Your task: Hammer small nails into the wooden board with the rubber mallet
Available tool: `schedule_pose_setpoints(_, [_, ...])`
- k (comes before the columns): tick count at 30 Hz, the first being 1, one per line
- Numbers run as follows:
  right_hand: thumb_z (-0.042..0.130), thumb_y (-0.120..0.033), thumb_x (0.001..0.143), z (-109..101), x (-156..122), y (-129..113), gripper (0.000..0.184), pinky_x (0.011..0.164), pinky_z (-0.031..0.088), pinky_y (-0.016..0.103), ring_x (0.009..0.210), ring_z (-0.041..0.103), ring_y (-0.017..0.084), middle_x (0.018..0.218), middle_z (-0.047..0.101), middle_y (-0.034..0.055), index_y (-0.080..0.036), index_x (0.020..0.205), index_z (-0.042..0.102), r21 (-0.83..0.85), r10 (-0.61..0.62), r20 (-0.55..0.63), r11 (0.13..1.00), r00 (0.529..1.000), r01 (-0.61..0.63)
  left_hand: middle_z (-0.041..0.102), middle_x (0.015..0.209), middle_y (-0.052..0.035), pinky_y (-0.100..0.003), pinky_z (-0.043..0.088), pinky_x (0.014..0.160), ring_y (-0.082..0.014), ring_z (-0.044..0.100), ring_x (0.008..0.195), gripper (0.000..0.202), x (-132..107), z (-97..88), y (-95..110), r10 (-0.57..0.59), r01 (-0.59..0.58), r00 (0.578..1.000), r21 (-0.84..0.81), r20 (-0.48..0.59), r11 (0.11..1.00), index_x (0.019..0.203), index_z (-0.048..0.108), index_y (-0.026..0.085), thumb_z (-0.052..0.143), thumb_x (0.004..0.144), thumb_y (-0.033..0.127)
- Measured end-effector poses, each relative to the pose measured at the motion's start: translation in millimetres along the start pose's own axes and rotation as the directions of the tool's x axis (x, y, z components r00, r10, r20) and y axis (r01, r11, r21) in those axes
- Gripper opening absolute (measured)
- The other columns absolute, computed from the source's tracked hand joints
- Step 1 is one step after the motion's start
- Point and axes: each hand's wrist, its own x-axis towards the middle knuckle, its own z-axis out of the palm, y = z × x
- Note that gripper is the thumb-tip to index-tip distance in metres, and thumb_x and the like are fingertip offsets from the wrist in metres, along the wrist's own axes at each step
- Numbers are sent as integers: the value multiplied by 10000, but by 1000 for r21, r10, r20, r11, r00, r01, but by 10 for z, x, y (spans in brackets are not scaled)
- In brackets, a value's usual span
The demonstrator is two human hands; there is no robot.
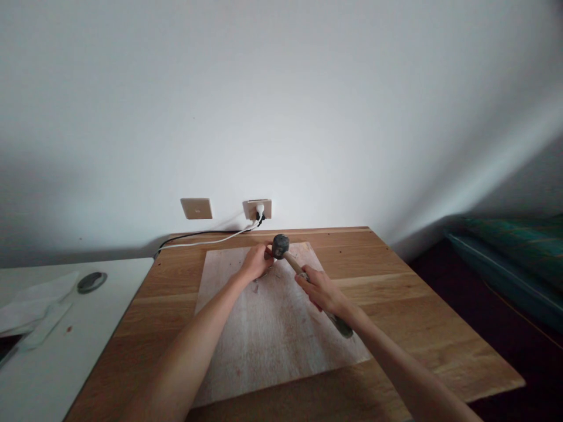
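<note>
My right hand (322, 288) is wrapped round the wooden handle of a mallet (280, 247) with a dark, rounded head. The handle slants down to the right past my wrist. Close by the mallet's head, my left hand (257, 262) is closed over the far part of a pale board (272, 334). Its fingertips are partly hidden behind the mallet, and what they pinch is too small to make out. Small chips or scraps (255, 287) lie on the board near my left hand.
The board lies on a wooden table (422, 328) against a white wall. A plugged wall socket (257, 209) has cables (211, 240) running left along the table's back. At left is a white table (109, 305) with papers (35, 305) and a round dark disc (92, 282). Green-blue bedding (514, 258) lies at right.
</note>
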Motion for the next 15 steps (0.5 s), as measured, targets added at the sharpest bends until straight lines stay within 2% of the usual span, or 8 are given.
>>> schedule_pose_setpoints(5, [465,-270,1040,-2,-7,-17,197,328,329,176,341,505,83,512,492,-109,-231,849,488,4,5,5,1000,1000,-5,804,942,-48,-285,550,807,-213,747,863,522,-4,0,-16,2,-2,1000,1,8,1000,1202,715,171,622,717,3])
schedule_pose_setpoints(15, [459,-270,1039,-34,-5,-51,196,355,378,189,371,532,87,558,517,-94,-233,848,474,-21,8,5,1000,1000,-8,801,924,-36,-292,543,820,-224,747,901,518,-12,-11,-10,-4,4,1000,7,6,1000,1199,707,184,630,713,20])
